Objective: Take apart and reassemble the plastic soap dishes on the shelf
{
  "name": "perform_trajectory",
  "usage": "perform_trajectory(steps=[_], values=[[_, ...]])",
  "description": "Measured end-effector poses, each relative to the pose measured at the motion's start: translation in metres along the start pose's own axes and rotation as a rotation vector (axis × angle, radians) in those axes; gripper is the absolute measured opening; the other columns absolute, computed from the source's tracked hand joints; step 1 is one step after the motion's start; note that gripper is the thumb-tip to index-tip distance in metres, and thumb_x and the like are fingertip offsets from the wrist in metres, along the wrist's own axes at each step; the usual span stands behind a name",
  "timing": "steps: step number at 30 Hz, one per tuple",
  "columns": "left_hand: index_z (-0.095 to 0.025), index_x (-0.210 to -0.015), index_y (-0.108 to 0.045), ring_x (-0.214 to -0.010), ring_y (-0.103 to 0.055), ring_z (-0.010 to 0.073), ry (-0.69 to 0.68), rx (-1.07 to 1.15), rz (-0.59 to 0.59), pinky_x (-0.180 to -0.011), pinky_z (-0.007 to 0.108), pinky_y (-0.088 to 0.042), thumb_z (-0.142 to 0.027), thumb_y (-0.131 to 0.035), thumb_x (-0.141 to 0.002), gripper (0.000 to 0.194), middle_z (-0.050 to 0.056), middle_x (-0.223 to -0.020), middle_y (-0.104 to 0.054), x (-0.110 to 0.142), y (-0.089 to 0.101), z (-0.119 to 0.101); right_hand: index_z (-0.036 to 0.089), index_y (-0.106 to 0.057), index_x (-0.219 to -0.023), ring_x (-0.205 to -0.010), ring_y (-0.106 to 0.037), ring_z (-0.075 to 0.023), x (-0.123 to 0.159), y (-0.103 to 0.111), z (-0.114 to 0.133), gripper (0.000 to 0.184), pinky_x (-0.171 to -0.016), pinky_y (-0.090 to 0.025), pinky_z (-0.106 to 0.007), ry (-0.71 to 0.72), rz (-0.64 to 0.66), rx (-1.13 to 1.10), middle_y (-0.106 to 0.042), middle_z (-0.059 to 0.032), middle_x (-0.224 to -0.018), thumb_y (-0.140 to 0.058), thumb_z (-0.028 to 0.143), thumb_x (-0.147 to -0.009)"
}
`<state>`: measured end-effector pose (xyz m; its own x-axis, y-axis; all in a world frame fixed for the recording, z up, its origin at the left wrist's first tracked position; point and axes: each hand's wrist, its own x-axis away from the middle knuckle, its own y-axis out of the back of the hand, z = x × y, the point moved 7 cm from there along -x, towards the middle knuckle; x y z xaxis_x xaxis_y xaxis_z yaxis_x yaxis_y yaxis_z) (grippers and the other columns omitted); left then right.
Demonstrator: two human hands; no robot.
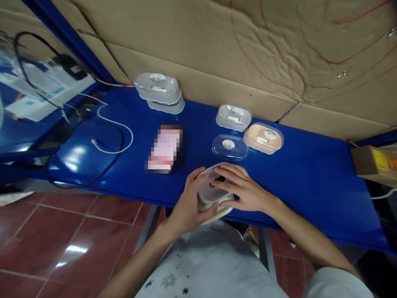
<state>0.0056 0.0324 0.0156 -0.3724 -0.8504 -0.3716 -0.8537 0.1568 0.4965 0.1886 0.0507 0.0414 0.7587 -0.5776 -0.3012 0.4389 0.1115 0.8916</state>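
Note:
At the table's near edge, just in front of my body, my left hand grips the side of a small oval plastic box. Its thumb presses near the rim of the cream base. A grey tray with dark holes in its middle sits tilted over that base. My right hand reaches over the tray from the right, fingers bent across it and thumb at the lower edge. A clear oval lid with a round sticker lies just beyond my hands.
Behind the lid stand a lidded grey box and a lidded peach box. Stacked grey boxes stand at the back left. A blurred-out phone-like object, a white cable and a cardboard box lie around the blue table.

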Motion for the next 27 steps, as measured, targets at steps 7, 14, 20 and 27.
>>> perform_trajectory(steps=[7, 14, 20, 27], values=[[-0.027, -0.161, -0.04, -0.159, -0.036, 0.0521, -0.046, -0.334, 0.157, -0.123, 0.076, -0.037, -0.059, -0.086, -0.086, 0.094, 0.025, -0.173, -0.03, 0.028, 0.009, -0.015, 0.022, -0.067, -0.146, -0.153, -0.053, -0.0318, 0.004, -0.001, -0.019, 0.049, -0.128, -0.042, -0.054, -0.094, -0.054, 0.177, -0.063, -0.0127, -0.159, -0.066, 0.05, -0.105], [-0.025, -0.134, -0.063, -0.154, -0.049, 0.0416, -0.13, -0.422, 0.305, -0.128, 0.073, -0.034, -0.02, -0.071, -0.095, 0.04, 0.02, -0.163, -0.051, 0.044, 0.006, -0.017, 0.019, -0.059, -0.153, -0.154, -0.05, -0.0356, 0.003, 0.004, -0.031, 0.048, -0.124, -0.037, -0.057, -0.303, -0.07, 0.298, -0.059, -0.0169, -0.162, -0.055, 0.043, -0.112], [-0.023, -0.144, -0.054, -0.162, -0.04, 0.0406, -0.007, -0.366, 0.194, -0.129, 0.073, -0.032, -0.011, -0.062, -0.098, 0.048, 0.023, -0.172, -0.041, 0.03, 0.008, -0.011, 0.02, -0.057, -0.152, -0.147, -0.055, -0.0325, 0.0, 0.012, 0.002, 0.055, -0.12, -0.038, -0.054, -0.034, -0.117, 0.206, -0.066, -0.0164, -0.153, -0.052, 0.056, -0.111], [-0.032, -0.147, -0.054, -0.155, -0.051, 0.0338, 0.331, 0.085, -0.214, -0.125, 0.062, -0.046, -0.025, -0.069, -0.101, 0.048, 0.014, -0.164, -0.051, 0.043, 0.024, 0.006, 0.017, -0.073, -0.104, -0.074, -0.062, -0.0172, 0.001, -0.016, 0.056, 0.017, -0.071, -0.045, -0.034, 0.239, 0.013, 0.263, -0.069, 0.0002, -0.077, -0.065, 0.031, -0.108]])
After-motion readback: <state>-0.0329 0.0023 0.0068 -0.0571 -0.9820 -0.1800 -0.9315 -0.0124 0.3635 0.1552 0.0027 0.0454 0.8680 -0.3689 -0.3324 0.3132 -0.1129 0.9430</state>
